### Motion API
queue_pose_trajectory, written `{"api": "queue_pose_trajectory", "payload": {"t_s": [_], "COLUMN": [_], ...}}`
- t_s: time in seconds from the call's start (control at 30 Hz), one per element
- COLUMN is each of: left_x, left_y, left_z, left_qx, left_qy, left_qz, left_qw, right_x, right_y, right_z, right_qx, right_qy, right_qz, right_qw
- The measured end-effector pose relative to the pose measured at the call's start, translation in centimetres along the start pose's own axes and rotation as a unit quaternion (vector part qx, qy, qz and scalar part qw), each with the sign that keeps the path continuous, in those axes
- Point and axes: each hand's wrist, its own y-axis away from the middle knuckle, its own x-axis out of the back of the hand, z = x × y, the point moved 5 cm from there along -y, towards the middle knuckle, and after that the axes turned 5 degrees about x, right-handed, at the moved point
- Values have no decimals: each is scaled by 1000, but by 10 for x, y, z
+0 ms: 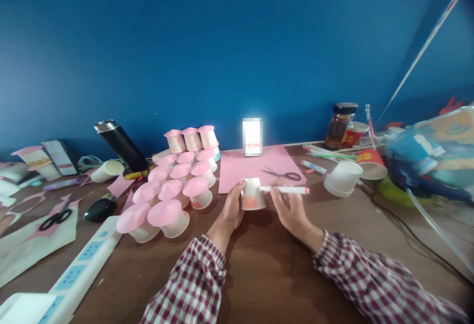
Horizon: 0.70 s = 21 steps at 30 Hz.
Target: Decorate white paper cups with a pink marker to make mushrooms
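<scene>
Cup (pixel 253 194) upside down in left hand (pixel 231 210) fingers, right hand (pixel 291 209) fingers gripping marker (pixel 285 190)

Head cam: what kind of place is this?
Likely a craft worktable: rows of pink-topped paper cups, scissors on pink paper, left hand holding a cup, right hand holding a marker.

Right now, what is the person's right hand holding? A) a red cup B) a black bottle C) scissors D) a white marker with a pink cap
D: the right hand grips a white marker with a pink cap, held next to the small paper cup in the left hand; the scissors lie untouched on the pink paper.
</scene>
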Motion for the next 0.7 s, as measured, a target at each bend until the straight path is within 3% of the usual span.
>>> {"api": "queue_pose_trajectory", "payload": {"t_s": [0.7], "left_x": [-1], "left_y": [1], "left_z": [2], "left_qx": [0], "left_qy": [11], "left_qz": [11], "left_qw": [1000], "right_x": [-1], "right_y": [3], "right_z": [3], "right_qx": [-7], "right_qy": [-4], "right_qz": [4], "right_qw": [1000]}}
